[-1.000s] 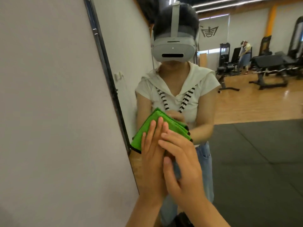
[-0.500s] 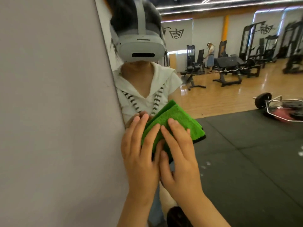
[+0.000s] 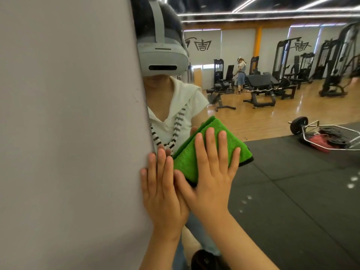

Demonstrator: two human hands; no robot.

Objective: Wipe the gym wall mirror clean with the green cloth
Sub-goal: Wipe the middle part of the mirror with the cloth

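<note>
On the gym mirror [image 3: 292, 191], flat right hand [image 3: 212, 178] presses green cloth [image 3: 187, 158], left hand [image 3: 163, 191] flat alongside

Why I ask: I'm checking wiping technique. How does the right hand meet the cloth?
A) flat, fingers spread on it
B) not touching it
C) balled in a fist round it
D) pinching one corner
A: the right hand lies flat with straight, spread fingers on the folded cloth, pressing it against the mirror.
</note>
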